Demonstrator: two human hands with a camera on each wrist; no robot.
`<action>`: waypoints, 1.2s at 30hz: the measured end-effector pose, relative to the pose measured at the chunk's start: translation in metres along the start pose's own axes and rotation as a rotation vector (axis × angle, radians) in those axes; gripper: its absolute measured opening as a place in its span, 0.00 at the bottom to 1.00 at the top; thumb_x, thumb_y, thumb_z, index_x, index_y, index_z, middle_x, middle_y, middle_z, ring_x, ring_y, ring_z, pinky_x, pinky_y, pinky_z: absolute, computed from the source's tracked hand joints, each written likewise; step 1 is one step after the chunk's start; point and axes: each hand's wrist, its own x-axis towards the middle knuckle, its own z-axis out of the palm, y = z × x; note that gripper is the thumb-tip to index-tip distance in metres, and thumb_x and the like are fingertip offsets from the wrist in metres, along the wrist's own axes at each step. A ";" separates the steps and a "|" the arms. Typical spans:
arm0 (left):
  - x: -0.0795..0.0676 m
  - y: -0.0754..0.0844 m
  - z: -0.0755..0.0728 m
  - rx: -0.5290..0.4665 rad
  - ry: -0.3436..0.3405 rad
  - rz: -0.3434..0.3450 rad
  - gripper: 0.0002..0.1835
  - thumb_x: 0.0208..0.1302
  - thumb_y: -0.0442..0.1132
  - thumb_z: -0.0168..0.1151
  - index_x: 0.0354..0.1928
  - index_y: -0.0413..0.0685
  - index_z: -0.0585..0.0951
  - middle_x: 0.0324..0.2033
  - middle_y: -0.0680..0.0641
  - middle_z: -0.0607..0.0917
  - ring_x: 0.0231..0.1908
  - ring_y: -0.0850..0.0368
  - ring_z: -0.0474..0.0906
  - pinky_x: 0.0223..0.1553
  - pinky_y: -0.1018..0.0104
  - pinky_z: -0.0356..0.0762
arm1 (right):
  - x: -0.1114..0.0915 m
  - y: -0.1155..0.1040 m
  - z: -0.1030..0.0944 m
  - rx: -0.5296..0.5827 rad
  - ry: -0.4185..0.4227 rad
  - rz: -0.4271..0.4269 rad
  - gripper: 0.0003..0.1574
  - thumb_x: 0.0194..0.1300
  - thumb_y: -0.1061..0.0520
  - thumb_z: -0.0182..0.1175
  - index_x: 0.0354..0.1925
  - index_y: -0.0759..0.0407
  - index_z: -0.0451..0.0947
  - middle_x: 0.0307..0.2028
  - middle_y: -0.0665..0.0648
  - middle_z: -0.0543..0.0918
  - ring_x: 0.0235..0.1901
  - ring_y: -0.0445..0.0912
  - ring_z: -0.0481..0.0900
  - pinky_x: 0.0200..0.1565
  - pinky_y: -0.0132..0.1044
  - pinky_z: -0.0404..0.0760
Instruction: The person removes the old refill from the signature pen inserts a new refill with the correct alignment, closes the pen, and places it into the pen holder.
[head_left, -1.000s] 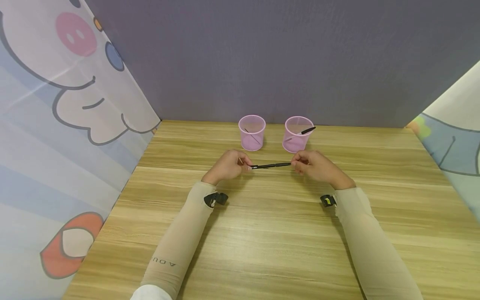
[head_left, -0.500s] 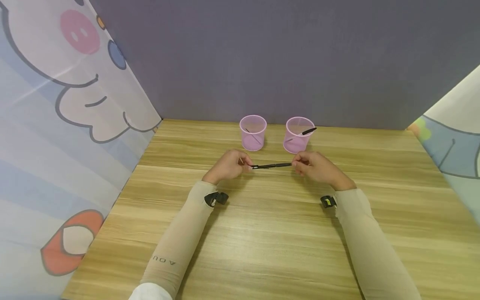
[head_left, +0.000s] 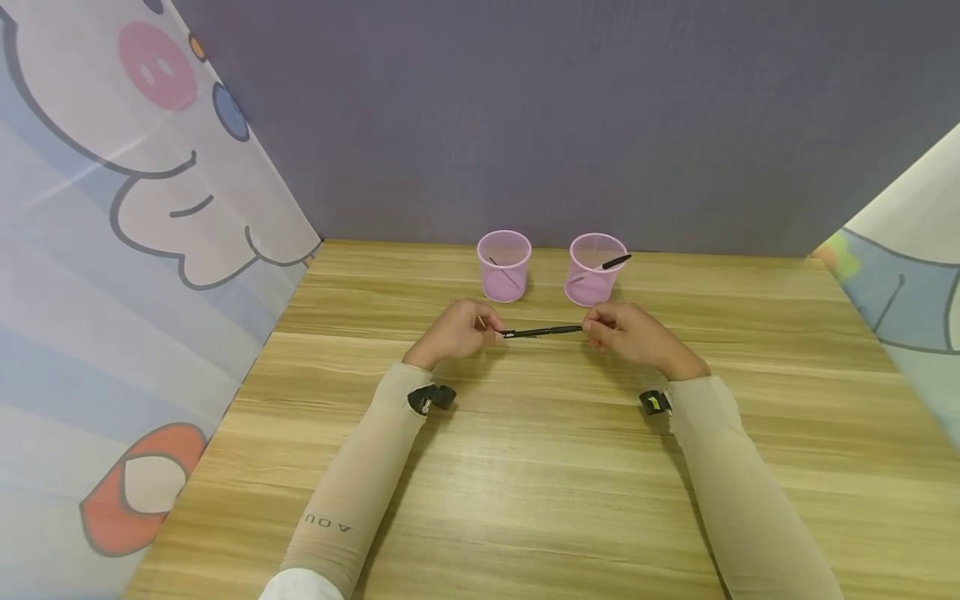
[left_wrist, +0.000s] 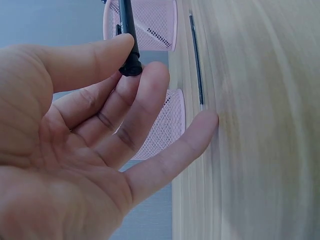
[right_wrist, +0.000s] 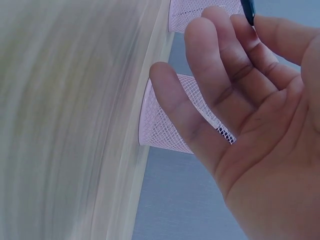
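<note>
Level above the table, a black pen spans the gap between both hands. My left hand pinches its clip end between thumb and fingers; the pen's end shows up close in the left wrist view. At the other end, my right hand pinches the pointed tip; its remaining fingers are spread. Beneath the pen, a thin dark stick like a pen refill lies on the table, close to my left little finger.
Two pink mesh cups stand behind the hands, near the dark back wall. The left cup holds a thin stick. A black-and-white pen leans out of the right cup. Wood-grain table extends toward me.
</note>
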 end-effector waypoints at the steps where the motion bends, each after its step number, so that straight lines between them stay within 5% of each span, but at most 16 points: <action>1: 0.000 0.000 0.000 0.000 0.000 0.000 0.03 0.65 0.34 0.69 0.39 0.47 0.88 0.33 0.49 0.87 0.31 0.57 0.79 0.33 0.66 0.78 | 0.000 0.000 0.000 -0.003 0.000 -0.003 0.12 0.78 0.57 0.55 0.39 0.64 0.79 0.27 0.58 0.82 0.28 0.44 0.78 0.31 0.33 0.76; 17: -0.001 0.001 -0.001 0.001 0.004 0.002 0.03 0.65 0.34 0.69 0.39 0.46 0.88 0.34 0.49 0.87 0.32 0.57 0.79 0.34 0.67 0.76 | -0.001 -0.002 0.001 0.051 0.012 -0.013 0.05 0.69 0.68 0.61 0.44 0.67 0.79 0.34 0.60 0.83 0.34 0.46 0.79 0.35 0.32 0.81; 36: 0.002 0.002 0.002 0.008 0.001 -0.015 0.03 0.65 0.34 0.69 0.39 0.47 0.88 0.34 0.49 0.87 0.32 0.57 0.79 0.34 0.67 0.77 | 0.002 0.008 0.002 0.043 0.019 -0.056 0.04 0.71 0.65 0.61 0.42 0.66 0.79 0.31 0.59 0.83 0.31 0.41 0.79 0.33 0.32 0.80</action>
